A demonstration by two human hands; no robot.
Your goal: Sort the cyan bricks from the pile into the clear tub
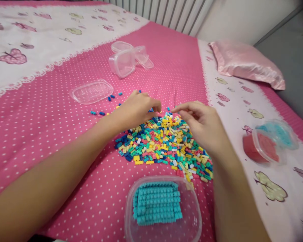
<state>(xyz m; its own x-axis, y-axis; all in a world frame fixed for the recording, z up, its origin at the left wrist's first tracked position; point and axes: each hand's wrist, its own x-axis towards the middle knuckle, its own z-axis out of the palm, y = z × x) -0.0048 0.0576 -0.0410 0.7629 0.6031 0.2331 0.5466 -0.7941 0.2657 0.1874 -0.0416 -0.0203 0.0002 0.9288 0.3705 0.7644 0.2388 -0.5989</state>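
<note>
A heap of small plastic building bricks (164,144) in yellow, green, blue, coral and white lies on the pink dotted sheet. My left hand (141,107) is over the heap's far left edge, its fingers bent downward and the thumb a little apart from them. Blue bricks show through the gap beneath its fingers. From the right, my right hand (200,122) reaches over the heap's far side with index finger and thumb apart, and I see nothing between them. A light blue brick (168,109) lies close to its index fingertip.
In front stands a clear tub (192,215) with turquoise bricks (159,203) joined in rows. Behind the heap are a clear lid (92,91), clear containers (122,64) and stray blue bricks (111,97). Tubs of red bricks (260,146) and turquoise bricks (277,132) stand right, below a pillow (247,64).
</note>
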